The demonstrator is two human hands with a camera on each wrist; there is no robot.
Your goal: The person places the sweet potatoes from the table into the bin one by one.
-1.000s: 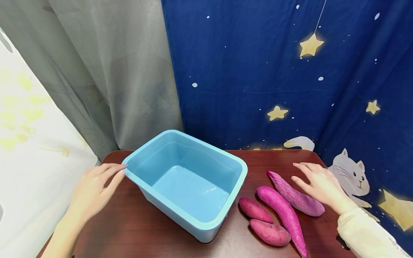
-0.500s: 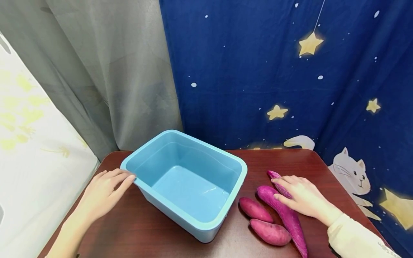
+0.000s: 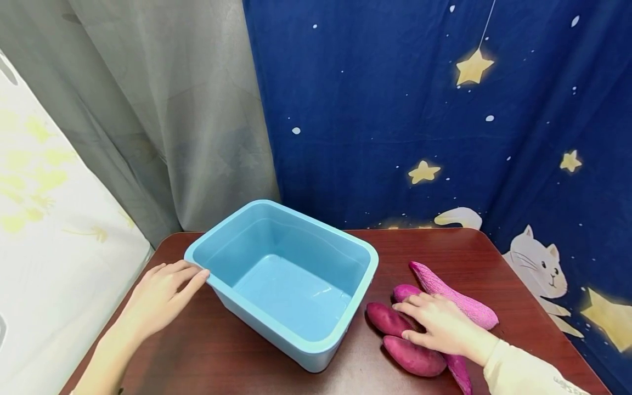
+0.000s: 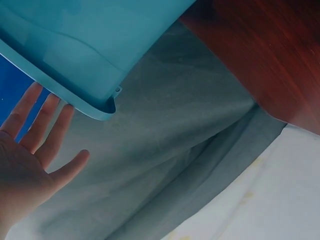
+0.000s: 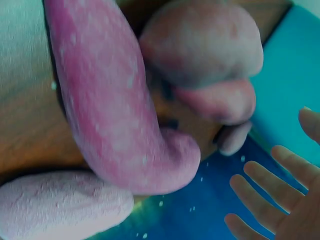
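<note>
My left hand (image 3: 158, 296) is at the left rim of the light blue bin (image 3: 291, 342). In the left wrist view its straight fingertips (image 4: 65, 110) touch that rim from outside, thumb spread away. On the right, my right hand (image 3: 439, 326) hovers over the vegetables, fingers extended and holding nothing. Beneath it, a long curved magenta vegetable (image 3: 459, 373) is partly hidden. A rougher long purple one (image 3: 471, 308) lies beyond. Its fingertips overlap two short reddish sweet potatoes: the farther one (image 3: 385, 319) and the nearer one (image 3: 413, 357). The right wrist view shows the spread right hand (image 5: 285, 195).
Everything stands on a dark red-brown wooden table (image 3: 182, 340). A grey curtain (image 3: 212, 109) and a blue star-patterned curtain (image 3: 355, 109) hang behind it, with a white cloth (image 3: 59, 263) at the left. The bin holds nothing.
My right hand has moved left and nearer, from beside the long rough vegetable to over the sweet potatoes. The left hand slid slightly along the bin's rim towards me.
</note>
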